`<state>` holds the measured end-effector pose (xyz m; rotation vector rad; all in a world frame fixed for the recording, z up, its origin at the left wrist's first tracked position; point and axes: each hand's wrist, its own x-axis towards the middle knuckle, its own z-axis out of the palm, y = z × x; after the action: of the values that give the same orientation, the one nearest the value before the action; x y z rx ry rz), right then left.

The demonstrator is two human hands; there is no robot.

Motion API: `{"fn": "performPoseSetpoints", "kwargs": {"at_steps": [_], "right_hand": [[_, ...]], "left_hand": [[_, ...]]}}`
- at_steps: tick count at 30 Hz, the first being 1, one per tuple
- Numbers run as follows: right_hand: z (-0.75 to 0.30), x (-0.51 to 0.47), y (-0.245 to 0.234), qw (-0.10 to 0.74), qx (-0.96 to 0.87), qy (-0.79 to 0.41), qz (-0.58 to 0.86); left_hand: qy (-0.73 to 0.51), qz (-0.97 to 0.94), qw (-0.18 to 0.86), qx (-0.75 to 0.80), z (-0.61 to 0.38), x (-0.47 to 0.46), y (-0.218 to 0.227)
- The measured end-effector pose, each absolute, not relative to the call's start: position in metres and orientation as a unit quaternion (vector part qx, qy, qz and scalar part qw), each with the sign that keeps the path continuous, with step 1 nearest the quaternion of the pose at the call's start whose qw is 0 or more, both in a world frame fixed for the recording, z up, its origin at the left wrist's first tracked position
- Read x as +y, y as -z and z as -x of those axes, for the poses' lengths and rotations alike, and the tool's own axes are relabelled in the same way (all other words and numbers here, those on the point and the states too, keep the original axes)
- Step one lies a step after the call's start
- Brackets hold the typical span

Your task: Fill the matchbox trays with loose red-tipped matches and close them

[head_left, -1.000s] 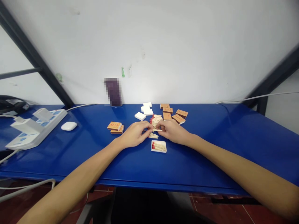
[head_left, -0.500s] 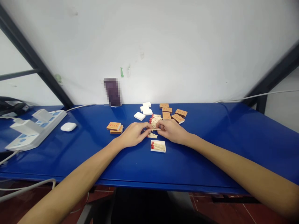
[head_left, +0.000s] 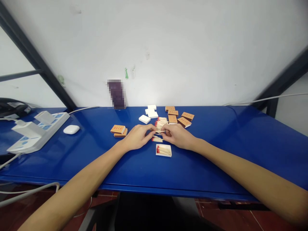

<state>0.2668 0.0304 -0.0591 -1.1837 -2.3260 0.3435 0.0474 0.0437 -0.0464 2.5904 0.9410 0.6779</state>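
Wooden match (head_left: 161, 131), long axis left-right, pinched between grips of left hand (head_left: 137, 137) and right hand (head_left: 176, 136)

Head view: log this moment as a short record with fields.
Surface: blue table
Left hand: fingertips pinch matches
Right hand: pinches the same matches from the other end
Near side of hands: open tray with red-tipped matches lying in it
Behind hands: loose match pile, white trays, orange matchboxes
Left of hands: two stacked orange boxes
Far left: white case, power strip
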Motion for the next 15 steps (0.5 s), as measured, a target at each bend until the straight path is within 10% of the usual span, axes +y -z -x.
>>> {"fn": "performPoseSetpoints", "kwargs": {"at_steps": [15], "right_hand": [[-0.2655,0.0271,0.0546,0.235,-0.861,-0.128,0.433]], "left_hand": [[-0.305,-0.875,0.136,0.35,-0.0457,0.0481,0.0482]]}}
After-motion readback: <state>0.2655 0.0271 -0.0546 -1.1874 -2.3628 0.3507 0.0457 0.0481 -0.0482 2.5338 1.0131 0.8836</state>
